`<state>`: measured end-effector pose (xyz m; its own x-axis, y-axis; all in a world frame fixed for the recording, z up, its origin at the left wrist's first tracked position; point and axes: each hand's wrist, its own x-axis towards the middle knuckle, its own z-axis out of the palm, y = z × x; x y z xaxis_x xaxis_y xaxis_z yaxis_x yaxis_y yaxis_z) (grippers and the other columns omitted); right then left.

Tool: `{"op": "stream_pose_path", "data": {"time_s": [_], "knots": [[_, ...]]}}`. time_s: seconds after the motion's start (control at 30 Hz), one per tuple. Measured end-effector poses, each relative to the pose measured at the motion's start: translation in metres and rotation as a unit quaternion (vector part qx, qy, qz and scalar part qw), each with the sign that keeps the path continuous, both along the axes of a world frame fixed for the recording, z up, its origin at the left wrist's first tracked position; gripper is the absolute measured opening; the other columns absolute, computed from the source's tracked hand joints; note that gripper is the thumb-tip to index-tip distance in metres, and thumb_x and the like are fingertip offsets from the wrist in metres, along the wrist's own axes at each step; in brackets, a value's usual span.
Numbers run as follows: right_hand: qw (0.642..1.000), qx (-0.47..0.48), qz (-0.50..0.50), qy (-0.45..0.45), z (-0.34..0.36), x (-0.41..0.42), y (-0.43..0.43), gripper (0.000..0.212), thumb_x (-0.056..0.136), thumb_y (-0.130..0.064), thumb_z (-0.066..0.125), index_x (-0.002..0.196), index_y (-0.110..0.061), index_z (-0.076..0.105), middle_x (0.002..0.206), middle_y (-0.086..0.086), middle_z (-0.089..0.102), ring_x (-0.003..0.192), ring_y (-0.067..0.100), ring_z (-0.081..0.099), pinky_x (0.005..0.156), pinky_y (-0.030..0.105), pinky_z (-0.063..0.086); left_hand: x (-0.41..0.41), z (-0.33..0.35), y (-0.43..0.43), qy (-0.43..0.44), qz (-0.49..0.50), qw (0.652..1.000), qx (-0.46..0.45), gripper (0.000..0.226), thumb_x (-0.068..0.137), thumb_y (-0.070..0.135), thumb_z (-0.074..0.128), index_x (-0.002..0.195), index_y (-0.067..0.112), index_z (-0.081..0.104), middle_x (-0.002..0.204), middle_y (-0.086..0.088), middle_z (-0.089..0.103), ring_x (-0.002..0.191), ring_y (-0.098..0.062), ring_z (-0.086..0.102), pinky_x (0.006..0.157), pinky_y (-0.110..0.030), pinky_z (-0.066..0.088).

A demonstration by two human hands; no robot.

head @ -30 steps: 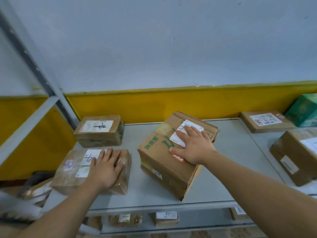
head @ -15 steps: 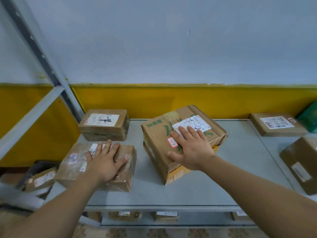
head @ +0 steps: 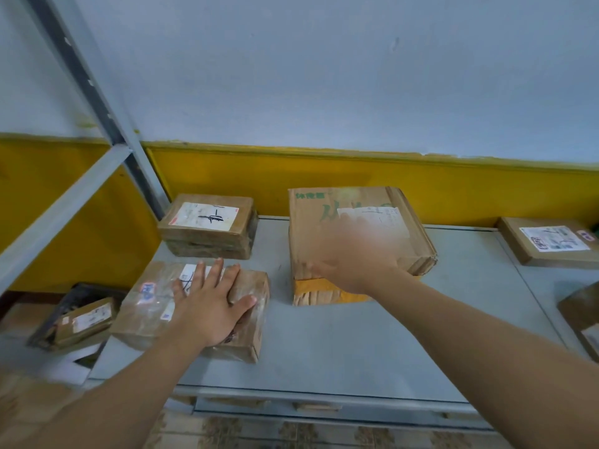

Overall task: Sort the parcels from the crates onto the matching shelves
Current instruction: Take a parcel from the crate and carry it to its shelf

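Both task parcels are already on the shelf.

- Big carton: sits mid-shelf, toward the back wall. It's corrugated with scuffed corners and a yellow tape band low on its front face. We judge it stiff and the heavier of the two. We'd take it by opposite side walls, low down, and not by the worn right corner or the label.
- Right hand: over the big carton's near top edge. It's motion-blurred, so we can't tell finger spread or whether it makes contact.
- Taped parcel: just left of the big carton and nearer us, not touching it. It's wrapped in glossy clear tape and its faces are slightly dented. We'd expect it to be light, a bit soft and slick under the palm. Pinch it across the short sides rather than sliding it by the top.
- Left hand: lies flat on the taped parcel's top, fingers straight and fanned, thumb out toward the big carton, gripping nothing.
- Small labelled box: left of the big carton, behind the taped parcel.
- Flat box: well to the right of the big carton.
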<state>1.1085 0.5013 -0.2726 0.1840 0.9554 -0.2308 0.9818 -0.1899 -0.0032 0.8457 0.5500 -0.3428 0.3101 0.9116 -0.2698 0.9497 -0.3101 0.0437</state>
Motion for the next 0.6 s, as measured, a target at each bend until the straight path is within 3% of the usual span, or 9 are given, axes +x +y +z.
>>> {"op": "stream_pose_path", "data": {"time_s": [0.47,0.6], "knots": [[0.999,0.029,-0.039,0.002,-0.01,-0.021,0.057,0.093,0.083,-0.087,0.017,0.159,-0.035,0.005,0.167,0.009,-0.001,0.152,0.037,-0.001,0.118,0.065,0.001,0.002,0.0,0.0,-0.011,0.008,1.0,-0.014,0.077,0.087,0.076,0.013,0.153,0.04,-0.007,0.161,0.007,-0.017,0.147,-0.023,-0.021,0.116,-0.058,-0.008],[1.0,0.016,-0.015,0.004,-0.002,-0.01,0.062,0.09,0.082,-0.088,0.02,0.157,-0.04,0.01,0.167,0.007,0.007,0.151,0.036,0.006,0.118,0.064,0.008,0.002,0.003,0.001,-0.011,0.006,1.0,-0.015,0.073,0.089,0.073,0.017,0.153,0.04,0.0,0.163,0.007,-0.008,0.149,-0.024,-0.014,0.117,-0.058,-0.005]]}}
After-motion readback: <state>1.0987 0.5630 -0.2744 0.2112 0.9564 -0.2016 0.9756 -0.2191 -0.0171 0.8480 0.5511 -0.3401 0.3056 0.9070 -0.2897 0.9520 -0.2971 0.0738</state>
